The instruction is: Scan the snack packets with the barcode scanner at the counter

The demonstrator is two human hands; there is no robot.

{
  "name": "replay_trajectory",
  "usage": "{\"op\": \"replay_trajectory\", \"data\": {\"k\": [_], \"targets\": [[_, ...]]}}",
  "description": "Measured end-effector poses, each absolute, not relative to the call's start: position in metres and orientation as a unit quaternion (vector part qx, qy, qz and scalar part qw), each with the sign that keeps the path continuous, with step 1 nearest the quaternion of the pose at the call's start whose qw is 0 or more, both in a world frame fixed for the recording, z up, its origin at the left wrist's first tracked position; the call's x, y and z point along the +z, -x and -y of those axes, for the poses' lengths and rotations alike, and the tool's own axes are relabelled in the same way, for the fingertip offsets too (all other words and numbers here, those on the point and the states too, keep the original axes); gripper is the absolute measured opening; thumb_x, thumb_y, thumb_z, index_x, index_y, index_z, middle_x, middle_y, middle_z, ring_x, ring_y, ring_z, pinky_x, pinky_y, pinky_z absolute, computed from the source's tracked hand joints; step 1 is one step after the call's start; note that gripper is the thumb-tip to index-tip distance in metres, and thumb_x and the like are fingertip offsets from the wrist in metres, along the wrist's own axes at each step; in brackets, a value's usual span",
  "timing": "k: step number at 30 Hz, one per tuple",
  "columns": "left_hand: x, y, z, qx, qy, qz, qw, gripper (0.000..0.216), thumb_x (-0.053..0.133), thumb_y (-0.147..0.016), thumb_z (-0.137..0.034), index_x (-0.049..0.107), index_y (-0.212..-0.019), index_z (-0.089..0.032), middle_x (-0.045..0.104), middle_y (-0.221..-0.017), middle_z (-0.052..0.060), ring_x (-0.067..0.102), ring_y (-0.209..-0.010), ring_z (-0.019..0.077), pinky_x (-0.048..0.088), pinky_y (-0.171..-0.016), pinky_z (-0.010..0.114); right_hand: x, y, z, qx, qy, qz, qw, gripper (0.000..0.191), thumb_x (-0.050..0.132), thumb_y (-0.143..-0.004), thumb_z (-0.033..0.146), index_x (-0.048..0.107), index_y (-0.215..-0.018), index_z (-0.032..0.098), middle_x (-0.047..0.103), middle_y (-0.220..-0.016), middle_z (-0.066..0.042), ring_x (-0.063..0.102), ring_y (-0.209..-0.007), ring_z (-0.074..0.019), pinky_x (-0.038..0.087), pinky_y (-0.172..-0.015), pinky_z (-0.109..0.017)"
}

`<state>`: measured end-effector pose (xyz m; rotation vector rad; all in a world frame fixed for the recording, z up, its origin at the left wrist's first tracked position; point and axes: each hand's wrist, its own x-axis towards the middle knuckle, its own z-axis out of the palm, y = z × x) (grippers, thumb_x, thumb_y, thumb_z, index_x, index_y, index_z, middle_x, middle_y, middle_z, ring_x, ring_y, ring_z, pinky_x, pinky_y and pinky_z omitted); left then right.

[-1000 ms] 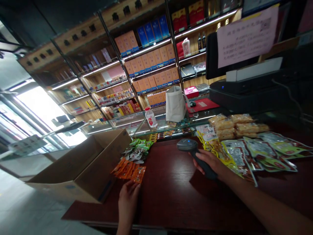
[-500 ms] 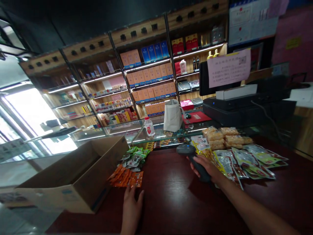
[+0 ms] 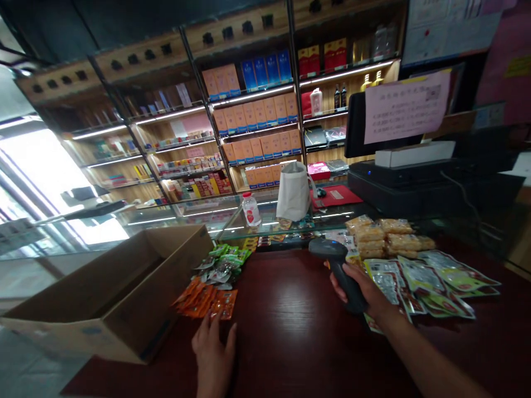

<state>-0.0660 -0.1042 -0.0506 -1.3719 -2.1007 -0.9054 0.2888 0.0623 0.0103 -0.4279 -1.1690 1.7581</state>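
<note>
My right hand (image 3: 360,290) is wrapped round the handle of a dark barcode scanner (image 3: 346,279), whose head points left above the tabletop. Fingers apart, my left hand (image 3: 213,345) rests at the near edge of some orange snack packets (image 3: 207,297), its fingertips touching or almost touching them. Behind those lie green and silver packets (image 3: 226,262). To the right of the scanner are flat silver-and-green food pouches (image 3: 429,282), with stacked bags of light-brown snacks (image 3: 369,237) behind them. The scanner and hand partly cover a few pouches.
A cardboard box (image 3: 124,309) with its top open stands left on the dark red table (image 3: 286,337). Behind, a glass counter holds a bottle (image 3: 251,210) with a red cap and a white bag (image 3: 292,193). A monitor (image 3: 354,127) with a pink sheet stands right; stocked shelves line the wall.
The camera view has turned slightly. The scanner and my right hand appear a little farther right, and my left hand stays by the orange packets. The hold on the scanner is the same.
</note>
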Motion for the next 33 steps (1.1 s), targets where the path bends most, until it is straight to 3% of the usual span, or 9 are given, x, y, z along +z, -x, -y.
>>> {"op": "replay_trajectory", "data": {"k": [4, 9, 13, 17, 22, 26, 33], "targets": [[-0.046, 0.041, 0.093, -0.381, 0.557, 0.715, 0.181, 0.039, 0.055, -0.087, -0.041, 0.063, -0.119, -0.019, 0.058, -0.132, 0.016, 0.054, -0.122, 0.0341, 0.043, -0.102, 0.055, 0.027, -0.308, -0.07, 0.723, 0.167, 0.434, 0.511, 0.039, 0.064, -0.082, 0.055, 0.068, -0.095, 0.019, 0.06, -0.066, 0.0, 0.046, -0.042, -0.0107, 0.037, -0.037, -0.021], [-0.048, -0.032, 0.048, -0.413, 0.65, 0.636, -0.048, 0.031, 0.057, -0.087, -0.032, 0.067, -0.116, -0.026, 0.056, -0.138, 0.01, 0.054, -0.126, 0.0283, 0.046, -0.104, 0.049, 0.047, -0.335, -0.073, 0.7, 0.163, 0.385, 0.58, 0.04, 0.063, -0.08, 0.056, 0.068, -0.096, 0.02, 0.055, -0.066, 0.002, 0.04, -0.043, -0.0092, 0.036, -0.039, -0.021], [-0.037, -0.093, -0.008, -0.429, 0.676, 0.563, -0.205, 0.029, 0.063, -0.082, -0.029, 0.07, -0.109, -0.024, 0.059, -0.131, 0.011, 0.06, -0.117, 0.0256, 0.051, -0.096, 0.041, 0.056, -0.347, -0.074, 0.679, 0.158, 0.362, 0.619, 0.038, 0.064, -0.08, 0.054, 0.068, -0.1, 0.022, 0.055, -0.065, 0.002, 0.039, -0.043, -0.0093, 0.036, -0.039, -0.02], [-0.012, -0.139, -0.061, -0.427, 0.666, 0.578, -0.2, 0.017, 0.062, -0.082, -0.032, 0.074, -0.084, -0.02, 0.068, -0.097, 0.009, 0.063, -0.095, 0.0219, 0.049, -0.085, 0.035, 0.062, -0.35, -0.074, 0.665, 0.154, 0.362, 0.635, 0.04, 0.066, -0.08, 0.053, 0.068, -0.103, 0.021, 0.056, -0.065, 0.001, 0.041, -0.043, -0.0095, 0.037, -0.038, -0.019], [-0.003, -0.176, -0.092, -0.322, 0.617, 0.65, -0.306, 0.042, 0.062, -0.078, -0.058, 0.068, -0.061, -0.02, 0.063, -0.059, 0.001, 0.057, -0.059, 0.016, 0.036, -0.056, 0.026, 0.071, -0.35, -0.07, 0.655, 0.154, 0.374, 0.639, 0.04, 0.065, -0.08, 0.054, 0.068, -0.102, 0.021, 0.057, -0.064, 0.002, 0.041, -0.042, -0.0082, 0.036, -0.038, -0.018], [-0.017, -0.193, -0.096, -0.362, 0.572, 0.612, -0.41, 0.039, 0.074, -0.064, -0.055, 0.063, -0.053, -0.019, 0.057, -0.049, -0.002, 0.051, -0.052, 0.0128, 0.031, -0.05, 0.023, 0.071, -0.351, -0.068, 0.66, 0.158, 0.388, 0.624, 0.039, 0.067, -0.079, 0.054, 0.069, -0.097, 0.02, 0.058, -0.064, 0.001, 0.043, -0.041, -0.0081, 0.037, -0.038, -0.018], [-0.016, -0.152, -0.071, -0.442, 0.527, 0.573, -0.446, 0.042, 0.066, -0.071, -0.056, 0.066, -0.063, -0.015, 0.062, -0.059, 0.001, 0.052, -0.055, 0.0123, 0.039, -0.053, 0.023, 0.068, -0.341, -0.059, 0.678, 0.17, 0.399, 0.593, 0.041, 0.064, -0.082, 0.055, 0.067, -0.101, 0.019, 0.059, -0.064, 0.001, 0.043, -0.04, -0.0079, 0.036, -0.037, -0.018]]}}
